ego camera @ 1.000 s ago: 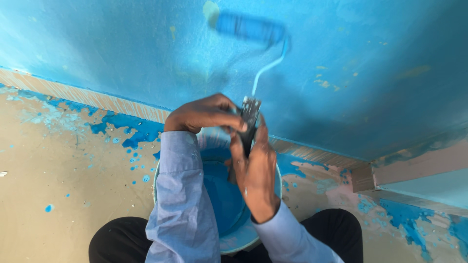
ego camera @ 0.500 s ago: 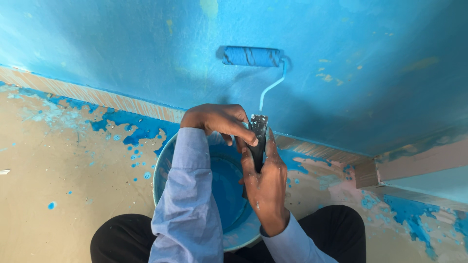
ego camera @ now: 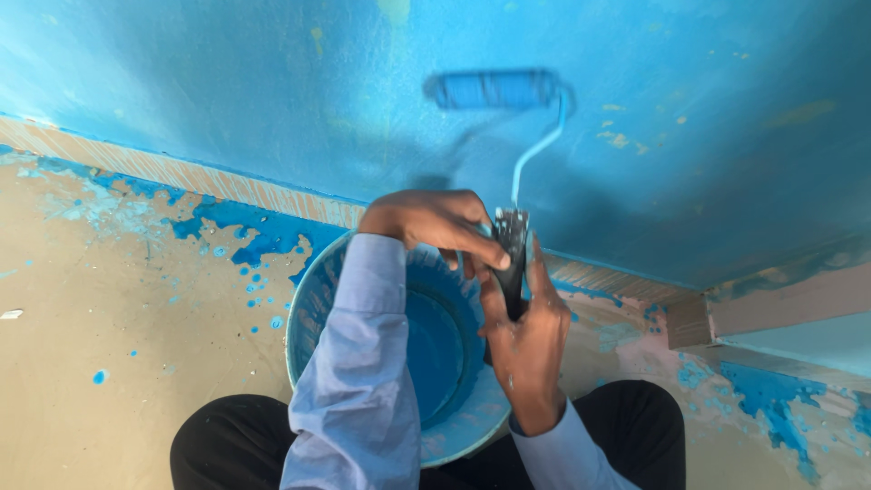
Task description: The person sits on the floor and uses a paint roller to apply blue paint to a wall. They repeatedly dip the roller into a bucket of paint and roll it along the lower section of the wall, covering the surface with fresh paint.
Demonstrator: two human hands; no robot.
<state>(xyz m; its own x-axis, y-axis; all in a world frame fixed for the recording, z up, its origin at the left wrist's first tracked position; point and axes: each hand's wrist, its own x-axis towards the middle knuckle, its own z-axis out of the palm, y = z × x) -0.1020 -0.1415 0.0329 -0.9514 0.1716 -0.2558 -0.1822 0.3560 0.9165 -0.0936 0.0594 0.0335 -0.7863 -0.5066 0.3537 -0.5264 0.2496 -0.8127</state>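
I hold a paint roller with both hands. Its blue-soaked sleeve [ego camera: 494, 89] lies flat against the blue wall [ego camera: 227, 82], and a bent wire arm runs down to the dark handle [ego camera: 513, 259]. My right hand [ego camera: 526, 340] wraps the handle from below. My left hand [ego camera: 435, 222] grips the handle's top, fingers over it. Beneath my arms stands a round bucket [ego camera: 313, 304] with blue paint inside.
A tan floor [ego camera: 109, 363] splashed with blue paint spreads to the left. A striped tan skirting strip [ego camera: 181, 172] runs along the wall's foot. At the right a wooden ledge [ego camera: 780, 304] juts out. My black-trousered legs flank the bucket.
The roller sleeve has travelled down the wall and a little to the right. Both hands kept their grip on the handle and the view shifted slightly.
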